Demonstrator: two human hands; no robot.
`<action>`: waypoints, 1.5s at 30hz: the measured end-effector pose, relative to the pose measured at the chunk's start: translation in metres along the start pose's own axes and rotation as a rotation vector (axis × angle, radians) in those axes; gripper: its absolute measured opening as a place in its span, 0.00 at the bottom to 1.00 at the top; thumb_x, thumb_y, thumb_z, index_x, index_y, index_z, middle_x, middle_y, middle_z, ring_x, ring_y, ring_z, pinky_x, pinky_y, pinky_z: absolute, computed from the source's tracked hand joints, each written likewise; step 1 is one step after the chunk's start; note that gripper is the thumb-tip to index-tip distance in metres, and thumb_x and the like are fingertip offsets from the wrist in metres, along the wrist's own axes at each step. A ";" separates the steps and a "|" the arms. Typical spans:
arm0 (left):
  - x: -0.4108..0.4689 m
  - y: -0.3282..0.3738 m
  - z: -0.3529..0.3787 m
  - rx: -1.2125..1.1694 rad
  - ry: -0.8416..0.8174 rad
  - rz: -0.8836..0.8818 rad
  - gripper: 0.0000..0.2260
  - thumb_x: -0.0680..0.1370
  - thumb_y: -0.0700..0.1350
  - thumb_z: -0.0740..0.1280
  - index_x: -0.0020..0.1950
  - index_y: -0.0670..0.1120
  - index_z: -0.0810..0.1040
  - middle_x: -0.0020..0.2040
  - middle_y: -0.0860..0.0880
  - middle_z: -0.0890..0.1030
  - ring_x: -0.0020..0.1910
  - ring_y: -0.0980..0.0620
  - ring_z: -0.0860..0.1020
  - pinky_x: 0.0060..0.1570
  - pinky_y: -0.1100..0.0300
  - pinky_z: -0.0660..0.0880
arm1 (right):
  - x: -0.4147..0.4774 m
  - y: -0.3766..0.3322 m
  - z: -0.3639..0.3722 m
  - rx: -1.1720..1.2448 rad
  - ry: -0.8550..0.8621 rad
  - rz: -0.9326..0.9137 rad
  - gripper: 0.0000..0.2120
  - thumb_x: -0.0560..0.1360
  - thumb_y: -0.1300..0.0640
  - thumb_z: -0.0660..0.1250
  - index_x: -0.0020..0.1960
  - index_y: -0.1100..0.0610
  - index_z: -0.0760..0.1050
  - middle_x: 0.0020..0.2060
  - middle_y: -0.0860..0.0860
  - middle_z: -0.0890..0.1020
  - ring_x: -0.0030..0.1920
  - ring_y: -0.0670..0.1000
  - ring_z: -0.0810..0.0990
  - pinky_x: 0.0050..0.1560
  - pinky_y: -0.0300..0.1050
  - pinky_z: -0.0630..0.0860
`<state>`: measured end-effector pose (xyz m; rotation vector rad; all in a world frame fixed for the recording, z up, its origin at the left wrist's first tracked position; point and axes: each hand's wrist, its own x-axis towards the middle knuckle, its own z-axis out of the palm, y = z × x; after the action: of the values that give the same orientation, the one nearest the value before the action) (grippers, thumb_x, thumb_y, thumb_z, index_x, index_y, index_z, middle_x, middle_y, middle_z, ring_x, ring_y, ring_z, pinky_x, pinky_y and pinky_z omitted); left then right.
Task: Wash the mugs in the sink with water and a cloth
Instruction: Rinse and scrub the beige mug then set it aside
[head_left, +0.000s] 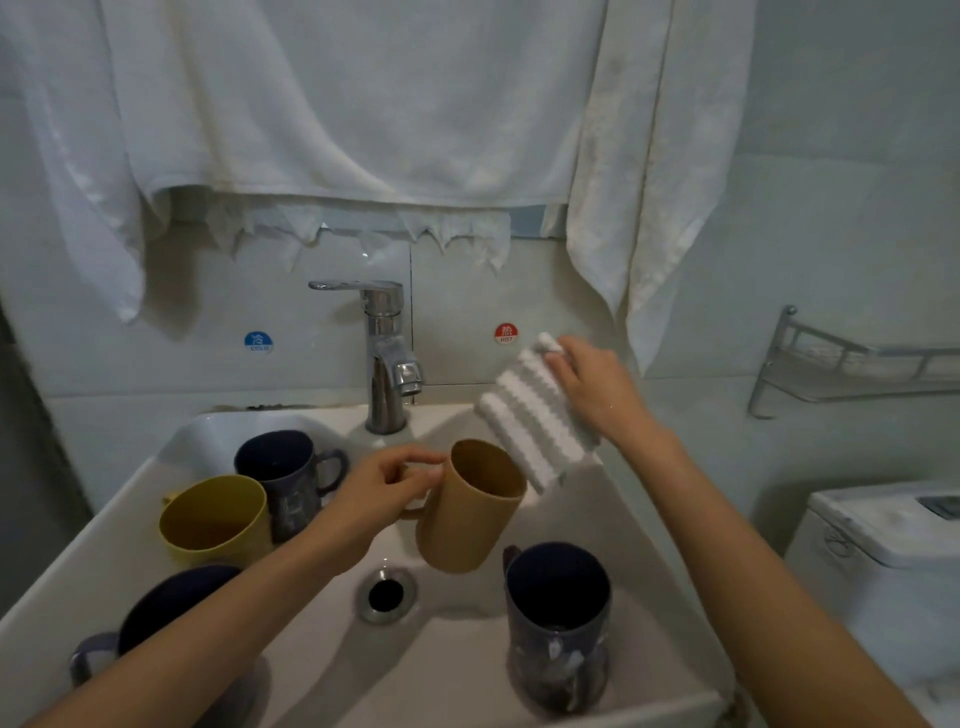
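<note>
Just above the drain (387, 595), the left hand (382, 488) curls its fingers round the handle of a tan mug (467, 514), which it holds tilted over the sink (447, 670). Behind and right of the drain, the right hand (597, 389) grips a ribbed white-and-grey cloth (535, 421), its lower edge just beside the tan mug's rim. Left of the drain stand a yellow mug (218, 519), a rear dark blue mug (283, 467) and a front dark blue mug (166, 613). To the drain's right stands a third dark blue mug (558, 613).

Left grip (383, 489) and right grip (597, 389) are ungloved, on bare forearms (208, 623).
</note>
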<state>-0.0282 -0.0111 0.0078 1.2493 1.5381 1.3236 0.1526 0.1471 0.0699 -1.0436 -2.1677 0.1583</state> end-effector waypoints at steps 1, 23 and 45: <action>-0.001 -0.002 0.000 0.004 0.028 -0.013 0.05 0.77 0.41 0.64 0.51 0.46 0.79 0.50 0.45 0.80 0.50 0.50 0.78 0.48 0.57 0.77 | 0.004 0.010 -0.005 0.005 -0.002 0.082 0.14 0.81 0.54 0.56 0.50 0.65 0.73 0.48 0.65 0.79 0.50 0.62 0.76 0.43 0.50 0.64; -0.012 -0.008 0.006 -0.291 0.208 -0.188 0.07 0.78 0.41 0.63 0.43 0.40 0.76 0.36 0.45 0.72 0.40 0.50 0.73 0.39 0.57 0.74 | -0.049 0.048 0.052 -0.287 -0.142 0.311 0.20 0.77 0.48 0.61 0.67 0.55 0.69 0.63 0.55 0.71 0.62 0.57 0.69 0.59 0.52 0.70; -0.010 -0.010 -0.001 -0.254 0.390 -0.169 0.06 0.78 0.43 0.63 0.43 0.43 0.75 0.45 0.46 0.79 0.47 0.53 0.78 0.41 0.62 0.78 | -0.063 -0.042 0.049 0.620 -0.526 0.103 0.25 0.71 0.42 0.63 0.66 0.38 0.59 0.63 0.37 0.66 0.61 0.37 0.66 0.55 0.27 0.69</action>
<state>-0.0290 -0.0213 -0.0025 0.7159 1.6303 1.6563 0.1203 0.0823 0.0155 -0.7957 -2.2623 1.1834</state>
